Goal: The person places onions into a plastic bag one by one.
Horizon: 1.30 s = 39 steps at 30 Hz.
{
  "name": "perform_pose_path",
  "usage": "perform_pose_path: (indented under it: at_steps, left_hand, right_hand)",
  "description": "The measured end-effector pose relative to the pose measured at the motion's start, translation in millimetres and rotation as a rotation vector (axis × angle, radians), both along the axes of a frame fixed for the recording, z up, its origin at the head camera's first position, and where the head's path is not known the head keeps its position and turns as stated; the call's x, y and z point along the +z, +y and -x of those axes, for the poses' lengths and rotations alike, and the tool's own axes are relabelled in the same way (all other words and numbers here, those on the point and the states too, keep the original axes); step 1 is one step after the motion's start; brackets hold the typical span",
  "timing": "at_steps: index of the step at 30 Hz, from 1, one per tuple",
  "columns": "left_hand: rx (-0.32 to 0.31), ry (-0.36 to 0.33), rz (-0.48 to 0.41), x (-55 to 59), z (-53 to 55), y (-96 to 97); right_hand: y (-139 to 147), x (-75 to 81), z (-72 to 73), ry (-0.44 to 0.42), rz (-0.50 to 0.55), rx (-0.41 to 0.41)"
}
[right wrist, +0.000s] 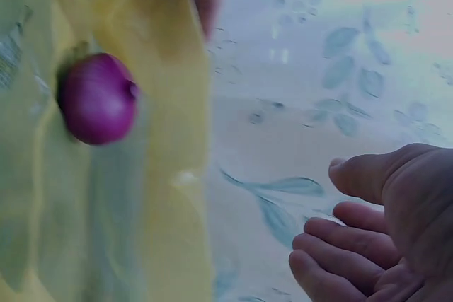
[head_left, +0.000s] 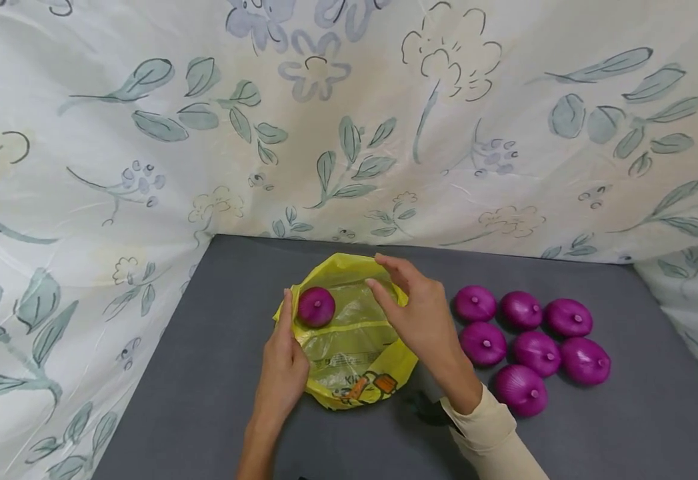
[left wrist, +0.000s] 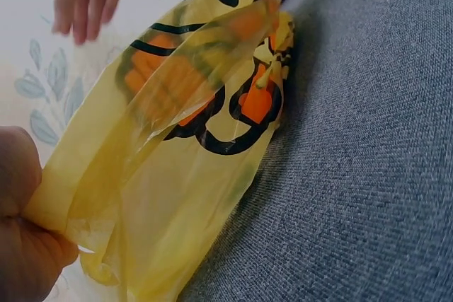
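A yellow plastic bag [head_left: 404, 363] lies with its mouth spread wide on the dark grey surface. Inside it, toward the left wall, is one red onion [head_left: 316, 307], also visible in the right wrist view [right wrist: 100, 99]. My left hand [head_left: 284, 365] pinches the bag's left rim between thumb and fingers, as the left wrist view shows at the bag's edge [left wrist: 60, 206]. Above the bag's right side, my right hand [head_left: 419, 312] has its fingers spread apart from the thumb and holds nothing.
Several red onions [head_left: 537, 353] stand grouped on the grey tabletop [head_left: 193, 400] right of the bag, close to my right forearm. A floral cloth [head_left: 349, 133] hangs behind the table and down both sides.
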State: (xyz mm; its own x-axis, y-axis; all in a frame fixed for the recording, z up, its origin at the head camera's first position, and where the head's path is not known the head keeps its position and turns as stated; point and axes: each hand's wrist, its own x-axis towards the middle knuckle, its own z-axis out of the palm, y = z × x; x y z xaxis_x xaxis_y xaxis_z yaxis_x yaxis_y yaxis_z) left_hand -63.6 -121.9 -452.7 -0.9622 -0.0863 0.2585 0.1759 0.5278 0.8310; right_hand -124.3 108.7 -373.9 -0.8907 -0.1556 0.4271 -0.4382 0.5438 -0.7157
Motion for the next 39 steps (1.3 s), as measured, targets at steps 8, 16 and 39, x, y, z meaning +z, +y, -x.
perform_pose_path:
  at_steps: [8, 16, 39]
  left_hand:
    - [-0.006, -0.011, 0.002, -1.3, -0.1, 0.4]
    - [-0.003, -0.051, -0.004, -0.1, 1.3, -0.9]
    - [-0.008, -0.034, 0.025, -1.9, 4.9, 1.2]
  right_hand:
    - [32.3, 18.1, -16.4, 0.020, -0.003, -0.112]
    - [63.4, 20.3, -29.6, 0.042, 0.006, -0.243]
    - [138.9, 23.2, -58.8, -0.025, 0.040, -0.579]
